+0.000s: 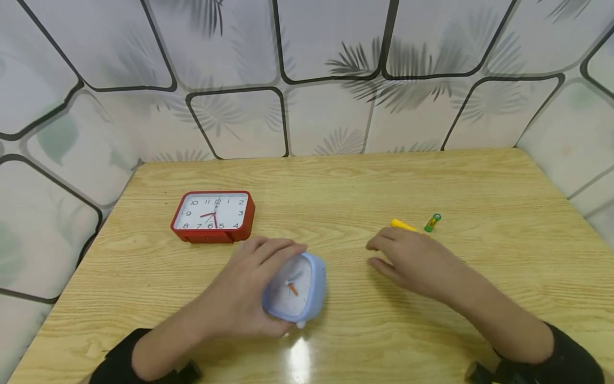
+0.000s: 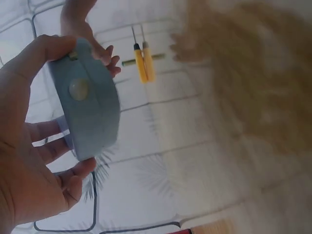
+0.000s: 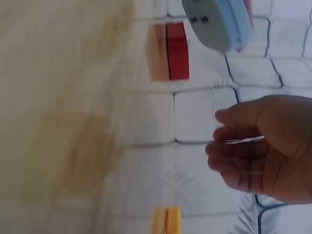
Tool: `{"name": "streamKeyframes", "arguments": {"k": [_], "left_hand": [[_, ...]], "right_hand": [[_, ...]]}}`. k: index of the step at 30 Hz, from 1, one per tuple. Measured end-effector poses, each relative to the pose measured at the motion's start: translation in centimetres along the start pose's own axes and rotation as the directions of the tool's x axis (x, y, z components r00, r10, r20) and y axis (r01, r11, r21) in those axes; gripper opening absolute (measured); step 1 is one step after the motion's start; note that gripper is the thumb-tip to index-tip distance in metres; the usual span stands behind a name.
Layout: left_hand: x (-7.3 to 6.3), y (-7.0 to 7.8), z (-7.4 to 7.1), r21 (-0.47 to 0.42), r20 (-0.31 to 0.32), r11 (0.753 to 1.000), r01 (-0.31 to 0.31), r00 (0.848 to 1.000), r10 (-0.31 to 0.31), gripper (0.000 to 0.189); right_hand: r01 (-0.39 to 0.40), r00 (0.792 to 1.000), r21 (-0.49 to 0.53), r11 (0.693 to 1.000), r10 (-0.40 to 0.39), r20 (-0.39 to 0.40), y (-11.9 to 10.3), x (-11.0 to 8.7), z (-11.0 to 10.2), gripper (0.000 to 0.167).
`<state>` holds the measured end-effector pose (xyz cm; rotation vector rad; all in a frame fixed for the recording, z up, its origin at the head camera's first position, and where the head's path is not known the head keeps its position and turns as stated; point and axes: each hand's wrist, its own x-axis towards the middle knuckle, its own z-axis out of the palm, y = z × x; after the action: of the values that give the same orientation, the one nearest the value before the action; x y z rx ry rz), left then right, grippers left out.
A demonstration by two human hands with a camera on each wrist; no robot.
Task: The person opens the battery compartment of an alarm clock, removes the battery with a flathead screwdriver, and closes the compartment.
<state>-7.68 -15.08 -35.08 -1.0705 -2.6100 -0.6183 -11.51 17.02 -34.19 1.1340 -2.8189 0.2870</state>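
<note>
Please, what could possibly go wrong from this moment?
Only the left hand grips the blue clock, raised above the table, so it might slip and fall. The battery appears to stand on end; the right hand, close by, could knock it over. The yellow-handled screwdriver nearby might also get pushed.

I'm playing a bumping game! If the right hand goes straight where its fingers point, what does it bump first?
Probably the blue clock in the left hand; the right hand points that way. Heights are unclear, so it might miss.

Indoors, kind of room unclear (leaf-print walls [image 1: 326, 120] around a wood-grain table [image 1: 331, 186])
</note>
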Motion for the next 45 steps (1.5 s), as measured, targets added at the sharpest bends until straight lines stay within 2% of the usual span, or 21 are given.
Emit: {"name": "streamKeyframes", "arguments": {"k": [2,5,9,13,16,19,23,25,31,34,35,39,42,43,45], "left_hand": [[0.0,-0.5,0.0,0.056,0.044,0.998,0.020,0.999,-0.023,0.109],[0.0,-1.1,-0.1,0.127,0.108,0.991,0.045,0.992,-0.059,0.106],[-0.1,-1.7,-0.4,0.196,0.184,0.979,0.053,0.979,-0.089,0.104],[-0.2,-2.2,-0.8,0.234,0.254,0.971,0.045,0.962,-0.105,0.101],[-0.2,-2.5,-1.1,0.249,0.291,0.968,0.039,0.950,-0.113,0.099],[-0.3,-2.7,-1.5,0.263,0.313,0.964,0.038,0.942,-0.122,0.097],[-0.5,-3.0,-2.1,0.283,0.341,0.958,0.042,0.929,-0.141,0.095],[-0.6,-3.2,-2.5,0.285,0.360,0.957,0.048,0.920,-0.153,0.094],[-1.0,-3.8,-3.5,0.297,0.434,0.953,0.059,0.881,-0.190,0.092],[-1.2,-4.1,-3.9,0.307,0.469,0.949,0.075,0.855,-0.220,0.093],[-1.3,-4.3,-4.1,0.311,0.473,0.947,0.077,0.852,-0.225,0.093],[-1.5,-4.8,-4.7,0.340,0.509,0.934,0.108,0.814,-0.279,0.097],[-1.7,-5.2,-5.4,0.329,0.537,0.932,0.154,0.782,-0.318,0.107],[-1.7,-5.3,-5.6,0.315,0.542,0.934,0.170,0.775,-0.324,0.109],[-1.6,-5.4,-6.0,0.275,0.544,0.939,0.208,0.771,-0.330,0.108]], "right_hand": [[-0.084,0.996,-0.047,0.995,0.085,0.014,1.2,0.1,-0.2,0.022],[-0.143,0.989,-0.088,0.986,0.145,0.014,2.7,0.2,-0.3,0.024],[-0.159,0.987,-0.101,0.982,0.161,0.012,3.8,0.2,-0.2,0.022],[-0.169,0.984,-0.085,0.982,0.174,0.050,4.3,0.2,0.1,0.018],[-0.186,0.978,-0.070,0.980,0.192,0.082,4.4,0.2,0.3,0.015],[-0.201,0.974,-0.059,0.978,0.206,0.099,4.5,0.3,0.5,0.005],[-0.194,0.973,-0.043,0.980,0.198,0.118,4.6,0.2,0.5,0.038],[-0.186,0.973,-0.041,0.982,0.190,0.131,4.6,0.2,0.6,0.045],[-0.191,0.967,-0.050,0.980,0.196,0.160,4.8,0.3,0.6,0.043],[-0.194,0.965,-0.058,0.979,0.201,0.165,4.8,0.3,0.6,0.041],[-0.194,0.965,-0.061,0.979,0.202,0.166,4.7,0.3,0.5,0.041],[-0.194,0.965,-0.054,0.979,0.201,0.167,4.7,0.3,0.5,0.042],[-0.198,0.964,-0.042,0.979,0.203,0.175,4.8,0.2,0.5,0.041],[-0.200,0.963,-0.040,0.979,0.204,0.177,4.7,0.2,0.5,0.041],[-0.201,0.962,-0.039,0.979,0.205,0.178,4.7,0.2,0.5,0.040]]}}
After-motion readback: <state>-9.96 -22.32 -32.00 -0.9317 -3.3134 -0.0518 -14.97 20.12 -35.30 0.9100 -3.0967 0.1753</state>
